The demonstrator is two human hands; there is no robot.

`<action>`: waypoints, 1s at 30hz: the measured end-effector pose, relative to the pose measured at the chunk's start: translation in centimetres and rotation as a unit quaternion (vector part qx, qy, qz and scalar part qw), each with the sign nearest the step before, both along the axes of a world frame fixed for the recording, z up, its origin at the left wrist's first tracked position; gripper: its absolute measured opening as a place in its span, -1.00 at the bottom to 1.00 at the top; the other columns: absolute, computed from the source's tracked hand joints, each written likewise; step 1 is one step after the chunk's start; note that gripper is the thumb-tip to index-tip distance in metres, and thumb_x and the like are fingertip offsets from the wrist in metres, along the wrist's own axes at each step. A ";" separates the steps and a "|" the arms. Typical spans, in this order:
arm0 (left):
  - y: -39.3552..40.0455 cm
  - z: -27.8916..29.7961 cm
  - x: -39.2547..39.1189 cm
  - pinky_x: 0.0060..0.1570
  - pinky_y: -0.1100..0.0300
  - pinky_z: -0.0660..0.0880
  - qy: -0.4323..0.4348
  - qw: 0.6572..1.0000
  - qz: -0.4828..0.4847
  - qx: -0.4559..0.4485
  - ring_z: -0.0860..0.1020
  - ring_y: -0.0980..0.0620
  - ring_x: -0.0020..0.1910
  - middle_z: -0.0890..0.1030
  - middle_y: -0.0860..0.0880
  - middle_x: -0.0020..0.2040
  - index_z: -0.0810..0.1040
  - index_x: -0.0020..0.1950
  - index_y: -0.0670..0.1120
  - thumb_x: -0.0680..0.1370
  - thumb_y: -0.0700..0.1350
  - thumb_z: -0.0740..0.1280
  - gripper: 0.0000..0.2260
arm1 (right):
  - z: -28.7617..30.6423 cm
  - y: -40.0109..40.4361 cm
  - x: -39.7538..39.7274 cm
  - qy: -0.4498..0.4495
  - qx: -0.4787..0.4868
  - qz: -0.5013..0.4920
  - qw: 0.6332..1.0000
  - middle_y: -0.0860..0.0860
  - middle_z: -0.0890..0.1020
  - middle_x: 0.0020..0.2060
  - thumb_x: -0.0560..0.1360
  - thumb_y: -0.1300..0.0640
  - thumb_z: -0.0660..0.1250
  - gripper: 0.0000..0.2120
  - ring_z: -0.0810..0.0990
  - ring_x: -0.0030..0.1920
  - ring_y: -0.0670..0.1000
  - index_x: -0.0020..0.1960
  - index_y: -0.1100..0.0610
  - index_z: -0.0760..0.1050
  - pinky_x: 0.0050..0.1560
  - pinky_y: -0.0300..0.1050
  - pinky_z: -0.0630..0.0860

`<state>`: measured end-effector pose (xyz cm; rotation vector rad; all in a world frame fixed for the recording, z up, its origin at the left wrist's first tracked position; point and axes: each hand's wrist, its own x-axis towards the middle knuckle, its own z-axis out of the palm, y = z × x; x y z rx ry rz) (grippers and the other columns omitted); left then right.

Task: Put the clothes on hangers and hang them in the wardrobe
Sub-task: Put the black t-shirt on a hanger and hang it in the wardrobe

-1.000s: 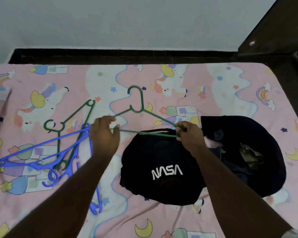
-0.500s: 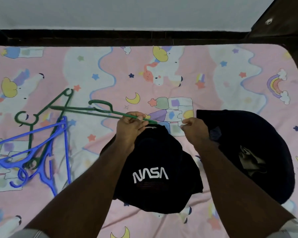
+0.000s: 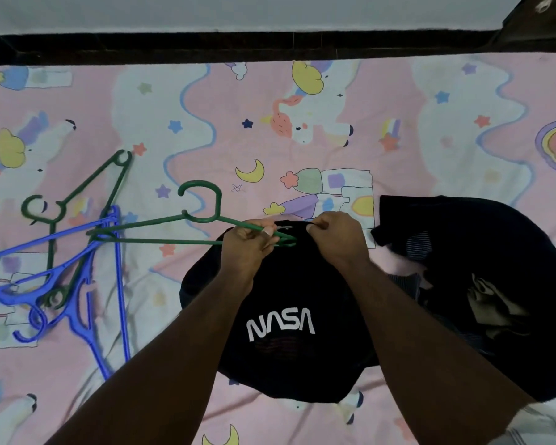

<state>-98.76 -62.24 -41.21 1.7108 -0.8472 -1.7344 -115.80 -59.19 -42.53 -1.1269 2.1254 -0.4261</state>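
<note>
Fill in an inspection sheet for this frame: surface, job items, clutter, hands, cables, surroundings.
Surface: bed sheet, pink with a cartoon print.
Job's things: NASA shirt lies flat; green hanger has one end at its collar; dark clothes pile lies to its right.
Clutter: spare hangers, green and blue, tangled at left.
Hands: left hand grips the green hanger; right hand pinches the collar.
Cables: nothing seen.
Surroundings: dark bed frame, pale wall.

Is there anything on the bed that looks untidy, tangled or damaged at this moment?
Yes, mildly. The spare hangers on the left lie crossed over each other, green and blue tangled in one heap. On the right, the dark clothes pile is crumpled, not folded. Nothing looks broken or spilled.
</note>
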 end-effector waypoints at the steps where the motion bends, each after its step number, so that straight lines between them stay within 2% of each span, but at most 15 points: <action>1: 0.1 0.4 -0.1 -0.01 0.19 0.63 0.006 1.000 0.001 0.001 0.71 -0.01 0.00 0.73 -0.11 0.01 0.65 0.10 -0.19 0.61 -0.23 0.36 -0.89 | 1.0 0.1 0.2 -0.010 -0.024 -0.001 1.000 0.00 0.71 -0.18 0.51 0.04 0.37 -0.84 0.63 -0.13 0.03 -0.09 0.08 0.68 -0.05 -0.12 0.53; 7: 0.8 4.7 -0.9 0.12 0.09 0.61 0.085 0.996 -0.019 0.016 0.69 -0.07 0.05 0.72 -0.16 0.03 0.67 0.08 -0.19 0.62 -0.25 0.35 -0.89 | 7.2 0.7 2.3 -0.111 -0.102 -0.003 0.989 -0.10 0.73 -0.14 0.52 0.10 0.42 -0.89 0.66 -0.11 -0.13 -0.01 0.06 0.70 -0.02 -0.22 0.54; 11: 1.5 8.7 -0.1 -0.02 0.13 0.59 0.158 0.986 -0.015 0.043 0.67 0.00 -0.03 0.71 -0.07 -0.04 0.69 -0.02 -0.07 0.63 -0.21 0.34 -0.87 | 11.9 1.3 3.5 -0.131 -0.114 0.017 0.985 -0.18 0.70 -0.14 0.55 0.12 0.39 -0.87 0.61 -0.14 -0.31 0.06 0.02 0.69 -0.08 -0.45 0.45; 12: 1.7 9.8 0.4 -0.05 0.15 0.57 0.166 0.985 -0.024 0.047 0.66 0.03 -0.08 0.70 -0.02 -0.06 0.68 -0.05 -0.03 0.64 -0.18 0.33 -0.85 | 13.1 1.6 3.6 -0.140 -0.114 0.028 0.983 -0.18 0.70 -0.13 0.57 0.14 0.37 -0.84 0.60 -0.14 -0.32 0.09 0.01 0.69 -0.04 -0.45 0.45; 14: 2.2 12.2 1.5 -0.11 0.17 0.54 0.173 0.983 -0.034 0.047 0.60 0.06 -0.16 0.67 0.04 -0.13 0.67 -0.10 0.01 0.64 -0.15 0.33 -0.82 | 16.0 2.5 3.9 -0.164 -0.116 0.037 0.979 -0.15 0.72 -0.08 0.56 0.18 0.38 -0.81 0.63 -0.11 -0.26 0.14 0.02 0.68 0.07 -0.32 0.52; 16: 2.7 14.9 2.4 -0.14 0.17 0.52 0.180 0.983 -0.034 0.036 0.58 0.04 -0.19 0.66 0.03 -0.16 0.67 -0.12 0.02 0.64 -0.17 0.32 -0.80 | 19.0 3.4 4.5 -0.136 -0.138 0.045 0.980 -0.15 0.70 -0.06 0.52 0.18 0.45 -0.80 0.64 -0.10 -0.20 0.13 0.04 0.69 0.06 -0.30 0.51; 19: 3.3 19.7 3.8 -0.22 0.21 0.55 0.194 0.980 -0.037 0.014 0.63 0.07 -0.27 0.69 0.02 -0.21 0.66 -0.06 0.00 0.64 -0.21 0.31 -0.82 | 23.6 4.6 5.3 -0.020 -0.163 0.067 0.984 -0.17 0.58 0.00 0.50 0.11 0.48 -0.75 0.51 -0.04 -0.18 0.17 0.06 0.67 -0.03 -0.45 0.33; 22: 3.5 24.2 5.4 -0.14 0.18 0.55 0.218 0.973 -0.066 -0.020 0.63 0.04 -0.23 0.69 -0.03 -0.16 0.66 -0.01 -0.04 0.63 -0.18 0.34 -0.89 | 28.1 5.4 6.4 0.007 -0.106 0.122 0.987 -0.12 0.64 0.09 0.58 0.05 0.38 -0.74 0.56 0.11 -0.10 0.25 0.07 0.62 0.11 -0.23 0.40; 24: 3.7 26.7 6.6 -0.07 0.13 0.55 0.219 0.972 -0.081 -0.038 0.62 -0.01 -0.17 0.68 -0.06 -0.12 0.66 0.03 -0.05 0.62 -0.16 0.36 -0.92 | 30.8 6.0 7.4 -0.005 -0.092 0.137 0.986 -0.07 0.67 0.11 0.61 0.07 0.33 -0.75 0.60 0.12 -0.05 0.26 0.07 0.61 0.15 -0.14 0.49; 26: 3.9 29.3 7.7 0.04 0.07 0.54 0.225 0.967 -0.102 -0.052 0.61 -0.04 -0.10 0.68 -0.06 -0.08 0.66 0.07 -0.05 0.61 -0.13 0.39 -0.92 | 33.4 6.4 8.5 -0.005 -0.127 0.128 0.984 -0.07 0.69 0.05 0.58 0.13 0.36 -0.79 0.63 0.06 -0.05 0.19 0.07 0.64 0.13 -0.12 0.54; 28: 4.1 31.6 9.2 0.15 0.00 0.52 0.226 0.961 -0.138 -0.074 0.59 -0.06 -0.03 0.67 -0.07 -0.02 0.66 0.12 -0.03 0.61 -0.09 0.38 -0.88 | 36.0 6.8 9.6 0.017 -0.171 0.101 0.980 -0.08 0.69 -0.04 0.57 0.18 0.37 -0.84 0.63 -0.01 -0.06 0.11 0.07 0.66 0.04 -0.25 0.51; 30: 4.3 33.8 10.7 0.10 0.05 0.54 0.215 0.954 -0.183 -0.104 0.59 -0.05 -0.03 0.66 -0.06 -0.01 0.63 0.17 -0.01 0.62 -0.05 0.37 -0.85 | 38.3 7.3 10.6 0.037 -0.215 0.074 0.973 -0.11 0.67 -0.10 0.57 0.19 0.36 -0.86 0.60 -0.03 -0.09 0.07 0.05 0.66 -0.04 -0.38 0.43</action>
